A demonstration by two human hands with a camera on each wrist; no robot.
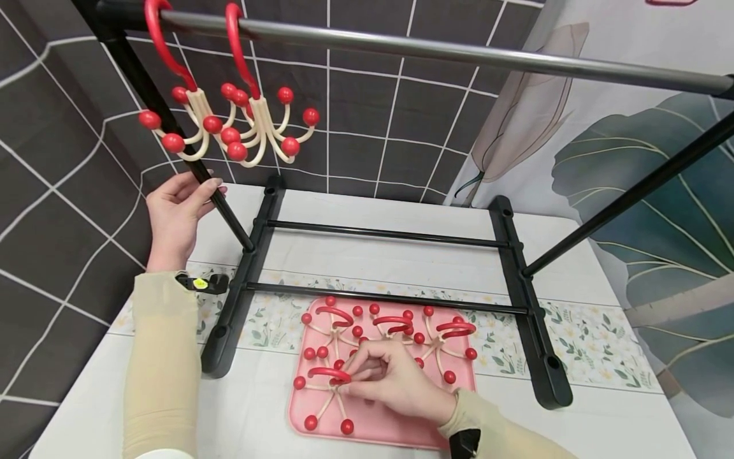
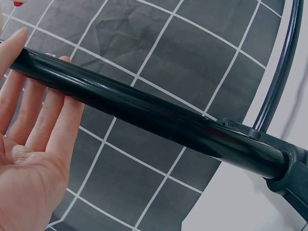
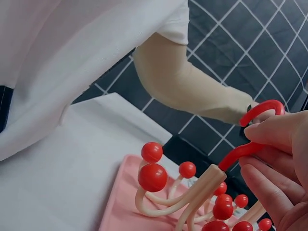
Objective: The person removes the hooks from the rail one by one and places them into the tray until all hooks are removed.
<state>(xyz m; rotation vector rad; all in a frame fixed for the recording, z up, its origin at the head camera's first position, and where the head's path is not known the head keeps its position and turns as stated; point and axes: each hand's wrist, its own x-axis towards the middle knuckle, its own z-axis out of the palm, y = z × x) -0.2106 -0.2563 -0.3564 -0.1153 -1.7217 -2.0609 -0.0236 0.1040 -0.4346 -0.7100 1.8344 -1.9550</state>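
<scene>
My left hand (image 1: 180,213) holds a slanted black post (image 2: 144,110) of a rack, thumb on one side and fingers behind it. Over the pink tray (image 1: 395,433), my right hand (image 1: 395,382) pinches the red hook (image 3: 240,151) of a multi-armed hanger. This hanger has a cream stem (image 3: 204,185) and curved arms tipped with red balls (image 3: 152,177). Several similar hangers (image 1: 441,341) lie in the tray, partly hidden by the right hand. Two more hangers, a left one (image 1: 197,115) and a right one (image 1: 264,124), hang from the rack's metal bar (image 1: 367,41) near its left end.
The rack's black feet (image 1: 527,306) stand on a white table (image 1: 258,408) with a floral strip. Two thin crossbars (image 1: 390,233) join the feet, the front one passing just behind the tray. A dark tiled backdrop (image 1: 367,121) and a leaf-patterned curtain (image 1: 631,166) enclose the table.
</scene>
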